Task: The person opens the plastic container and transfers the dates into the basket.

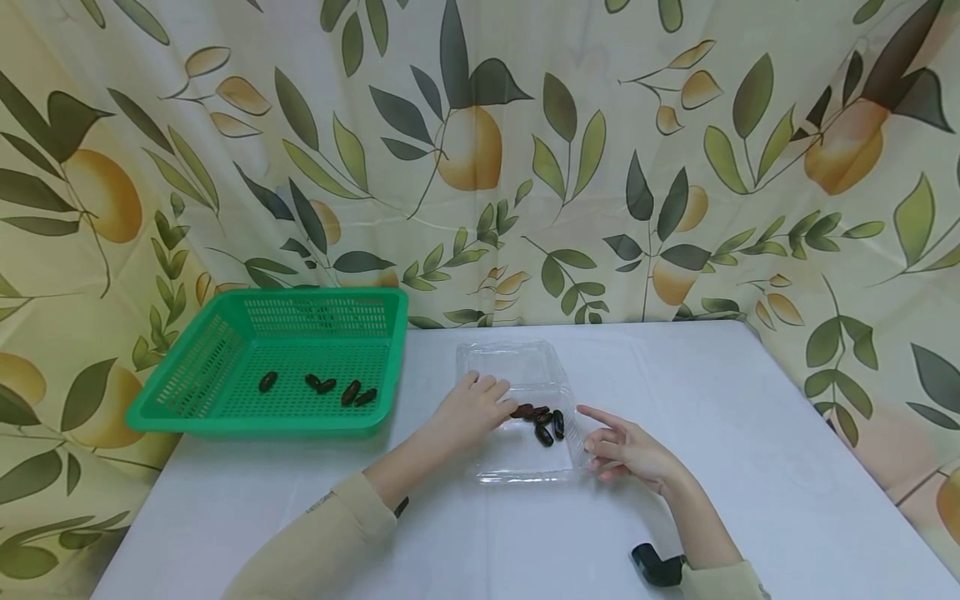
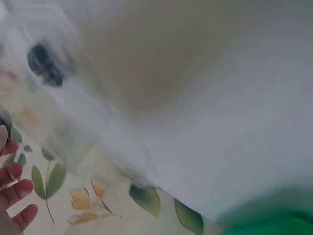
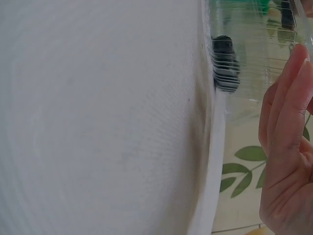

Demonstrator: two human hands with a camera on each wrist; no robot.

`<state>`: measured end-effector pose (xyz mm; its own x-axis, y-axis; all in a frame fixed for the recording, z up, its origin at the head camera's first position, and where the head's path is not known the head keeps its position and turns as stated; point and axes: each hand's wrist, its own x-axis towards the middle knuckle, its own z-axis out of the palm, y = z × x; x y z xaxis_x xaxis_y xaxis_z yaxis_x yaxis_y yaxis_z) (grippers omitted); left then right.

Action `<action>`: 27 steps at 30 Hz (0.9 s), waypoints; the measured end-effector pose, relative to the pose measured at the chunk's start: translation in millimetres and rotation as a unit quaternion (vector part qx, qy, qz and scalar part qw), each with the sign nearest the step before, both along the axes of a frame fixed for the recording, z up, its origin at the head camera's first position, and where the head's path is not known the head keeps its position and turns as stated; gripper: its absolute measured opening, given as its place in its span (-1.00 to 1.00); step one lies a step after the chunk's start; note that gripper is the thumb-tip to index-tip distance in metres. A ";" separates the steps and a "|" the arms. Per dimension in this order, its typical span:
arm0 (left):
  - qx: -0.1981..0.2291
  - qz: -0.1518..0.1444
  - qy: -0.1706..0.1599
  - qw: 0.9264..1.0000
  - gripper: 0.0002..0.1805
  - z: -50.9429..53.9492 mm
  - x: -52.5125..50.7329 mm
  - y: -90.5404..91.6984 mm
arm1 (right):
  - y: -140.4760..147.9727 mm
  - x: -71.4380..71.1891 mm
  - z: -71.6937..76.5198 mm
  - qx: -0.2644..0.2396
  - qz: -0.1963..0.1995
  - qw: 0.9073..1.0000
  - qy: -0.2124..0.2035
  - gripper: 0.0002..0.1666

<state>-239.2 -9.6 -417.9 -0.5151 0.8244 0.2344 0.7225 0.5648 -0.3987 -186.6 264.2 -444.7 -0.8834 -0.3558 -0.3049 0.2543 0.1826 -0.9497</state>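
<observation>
An open clear plastic box (image 1: 525, 462) lies on the white table, and several dark brown dates (image 1: 544, 435) sit together inside it. My left hand (image 1: 471, 410) reaches over the box's left side. In the left wrist view, a dark date (image 2: 5, 125) shows at the thumb and fingertips, apparently pinched there; the hand (image 2: 14, 196) is cut off by the frame edge. My right hand (image 1: 626, 450) is beside the box's right wall, index finger extended towards it and the other fingers loosely bent. It holds nothing; whether the fingertip touches the wall I cannot tell.
A green plastic basket (image 1: 262, 422) stands at the table's left with several dates (image 1: 350, 393) in it. The box's clear lid (image 1: 513, 364) lies folded back towards the patterned curtain (image 1: 480, 225). A black device (image 1: 656, 567) is at the right wrist.
</observation>
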 end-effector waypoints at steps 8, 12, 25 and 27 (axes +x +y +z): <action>-0.010 0.059 -0.015 0.998 -0.77 12.1 -10.6 -40.8 | -0.4 0.3 1.3 0.008 -0.003 1.000 0.002 -0.17; -0.016 0.074 0.008 0.997 -0.75 14.6 -15.3 -60.1 | -0.4 0.2 0.8 0.007 -0.002 1.000 0.000 -0.17; 0.121 0.090 0.097 0.984 -0.81 26.4 -37.4 -113.4 | 0.9 -1.5 -3.0 0.000 0.001 1.000 0.000 -0.15; 0.136 0.096 0.105 0.980 -0.80 25.2 -41.2 -121.3 | 1.3 -1.6 -3.8 -0.004 0.002 1.000 -0.001 -0.15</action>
